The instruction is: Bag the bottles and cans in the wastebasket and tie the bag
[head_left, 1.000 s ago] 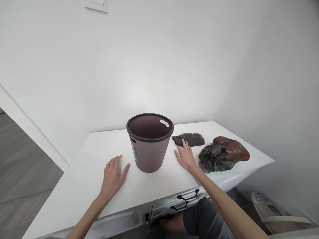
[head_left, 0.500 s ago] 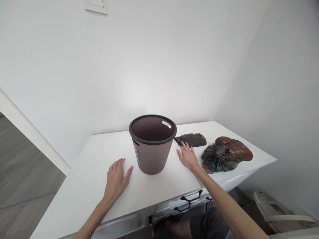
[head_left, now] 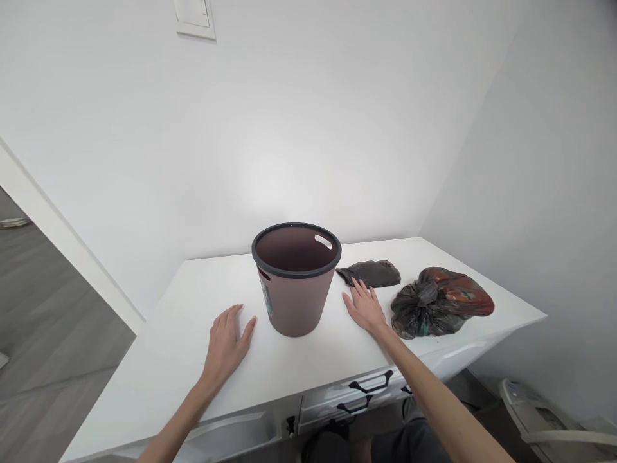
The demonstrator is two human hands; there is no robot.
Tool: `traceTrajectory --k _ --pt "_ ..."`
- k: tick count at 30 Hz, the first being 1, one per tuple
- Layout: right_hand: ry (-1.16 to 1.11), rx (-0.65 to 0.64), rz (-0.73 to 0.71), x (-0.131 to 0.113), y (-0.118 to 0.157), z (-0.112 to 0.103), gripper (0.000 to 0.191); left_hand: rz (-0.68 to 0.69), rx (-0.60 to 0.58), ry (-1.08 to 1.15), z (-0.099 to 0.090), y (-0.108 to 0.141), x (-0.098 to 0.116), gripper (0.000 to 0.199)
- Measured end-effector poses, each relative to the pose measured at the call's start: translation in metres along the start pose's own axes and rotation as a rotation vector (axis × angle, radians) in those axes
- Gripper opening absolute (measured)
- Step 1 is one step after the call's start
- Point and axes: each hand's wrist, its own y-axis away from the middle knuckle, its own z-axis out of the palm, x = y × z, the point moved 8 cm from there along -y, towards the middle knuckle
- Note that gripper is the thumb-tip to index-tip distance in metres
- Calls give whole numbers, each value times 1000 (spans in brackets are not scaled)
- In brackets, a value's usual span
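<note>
The left hand (head_left: pixel 225 344) and right hand (head_left: pixel 367 311) lie empty, fingers spread, the bin (head_left: pixel 299 305) between them, a flat bag (head_left: pixel 375 273) at the right fingertips, a tied bag (head_left: pixel 441 302) rightward; a careless inward sweep could topple the bin.

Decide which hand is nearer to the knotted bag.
Right: the right hand lies beside the knotted bag; the left hand rests across the bin from it.

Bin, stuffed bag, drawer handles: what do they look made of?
Bin: probably plastic, satin finish; smooth thin wall with cut-out slots. Stuffed bag: likely thin plastic film, glossy; it wrinkles and red shows through. Drawer handles: dark, slim; metal or plastic, can't tell.
</note>
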Motion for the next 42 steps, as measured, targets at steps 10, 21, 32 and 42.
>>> traceTrajectory --k 10,21,32,42 --pt "-3 2 -67 -9 22 1 68 -14 42 43 -8 1 2 59" --pt "-647 266 -80 -42 125 -85 54 -111 123 278 -29 27 9 48" --pt "-1361 168 -31 -81 190 -177 38 302 -98 503 -81 70 181 35" --pt "-1655 -49 -10 -117 195 -188 43 288 -201 426 -99 76 205 26"
